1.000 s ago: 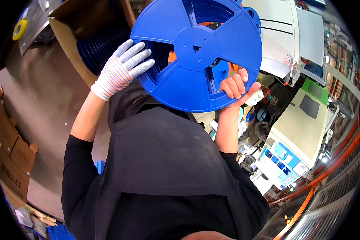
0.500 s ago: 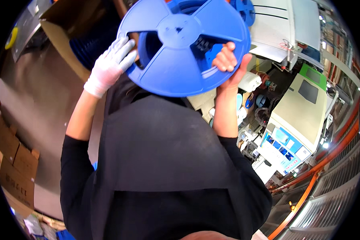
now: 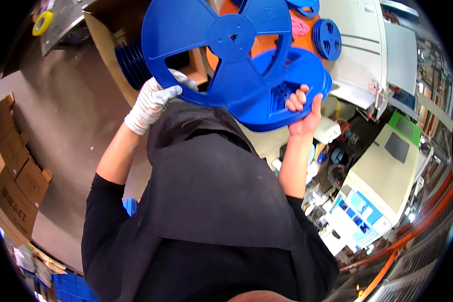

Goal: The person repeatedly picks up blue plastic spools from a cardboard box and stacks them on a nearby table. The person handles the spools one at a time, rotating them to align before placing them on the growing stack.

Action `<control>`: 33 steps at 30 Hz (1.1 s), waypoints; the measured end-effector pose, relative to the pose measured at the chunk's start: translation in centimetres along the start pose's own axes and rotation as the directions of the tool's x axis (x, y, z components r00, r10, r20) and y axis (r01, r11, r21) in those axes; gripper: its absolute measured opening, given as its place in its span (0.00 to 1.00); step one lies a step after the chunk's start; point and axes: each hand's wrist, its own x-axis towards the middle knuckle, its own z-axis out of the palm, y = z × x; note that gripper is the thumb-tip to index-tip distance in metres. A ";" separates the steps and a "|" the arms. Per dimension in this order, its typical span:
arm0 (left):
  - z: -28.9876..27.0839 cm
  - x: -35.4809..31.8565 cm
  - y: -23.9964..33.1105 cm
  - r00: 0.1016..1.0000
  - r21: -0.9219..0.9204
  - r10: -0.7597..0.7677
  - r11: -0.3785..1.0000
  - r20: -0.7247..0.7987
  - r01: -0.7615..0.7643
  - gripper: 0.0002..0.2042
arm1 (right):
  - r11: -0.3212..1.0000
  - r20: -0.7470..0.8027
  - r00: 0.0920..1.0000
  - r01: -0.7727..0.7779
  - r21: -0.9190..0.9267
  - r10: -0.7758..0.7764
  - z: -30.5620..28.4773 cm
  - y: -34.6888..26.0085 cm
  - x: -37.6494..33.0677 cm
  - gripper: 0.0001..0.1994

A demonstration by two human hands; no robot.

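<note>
My left hand, in a white glove, grips the near-left rim of a large blue reel disc with wide cut-out windows. Its thumb lies on top of the rim and its other fingers reach underneath. My right hand is bare and holds the right edge of a second blue reel, fingertips in a window and thumb along the rim. The first disc is raised to the left and partly covers the second reel. An orange surface shows through the windows.
On the left an open cardboard box has several stacked blue discs. Small blue spools sit at the right of the orange surface. A beige machine stands right; folded cartons lie left. Yellow tape is far left.
The upper blue disc has shifted left, away from the reel beneath it, uncovering that reel in my right hand. My left hand has gone from lying against the rim to gripping it.
</note>
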 end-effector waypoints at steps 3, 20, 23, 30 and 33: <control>0.1 -0.5 0.6 1.000 -0.132 -0.027 0.991 -0.009 0.026 0.13 | 1.000 -0.052 0.999 0.007 0.024 -0.006 -1.2 0.1 -1.5 0.21; 1.3 0.7 -0.4 0.966 -0.261 -0.172 0.940 0.193 0.219 0.14 | 0.994 -0.386 0.916 0.092 -0.066 -0.110 -2.8 1.4 -4.3 0.22; 1.5 0.9 -0.4 0.964 -0.263 -0.164 0.940 0.210 0.217 0.14 | 0.989 -0.431 0.891 0.114 -0.094 -0.144 -1.1 2.0 -3.7 0.20; 1.8 0.9 0.1 0.971 -0.324 -0.138 0.925 0.193 0.196 0.15 | 0.993 -0.362 0.926 0.084 -0.085 -0.109 -2.6 2.1 -3.8 0.15; 0.8 1.2 -0.6 0.973 -0.404 -0.119 0.895 0.198 0.191 0.16 | 0.977 -0.475 0.864 0.080 -0.200 -0.168 -0.4 2.6 -3.5 0.17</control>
